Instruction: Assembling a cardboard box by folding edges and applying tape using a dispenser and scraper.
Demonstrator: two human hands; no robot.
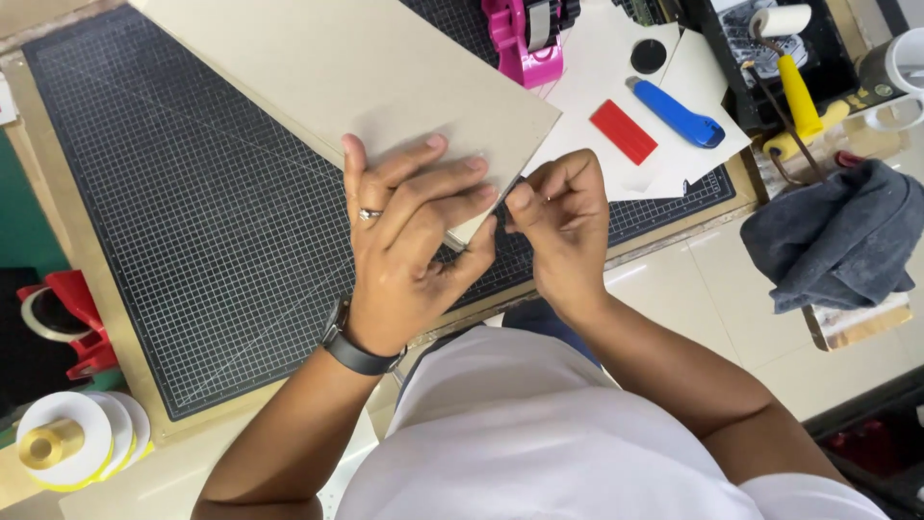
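Grey board sheet [356,72] sits on the black cutting mat [183,212]. Left hand [409,246] lies flat across its near corner, fingers spread, pinning it down. Right hand [563,217] sits just beside it, pinching the corner edge.

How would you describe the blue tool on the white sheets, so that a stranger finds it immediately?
Start from the black gridded cutting mat and go to its far right corner, where white paper sheets lie. On them rests a blue utility knife, just right of a flat red scraper. It is the only blue, rounded, elongated thing there; the yellow-handled roller lies off the sheets.
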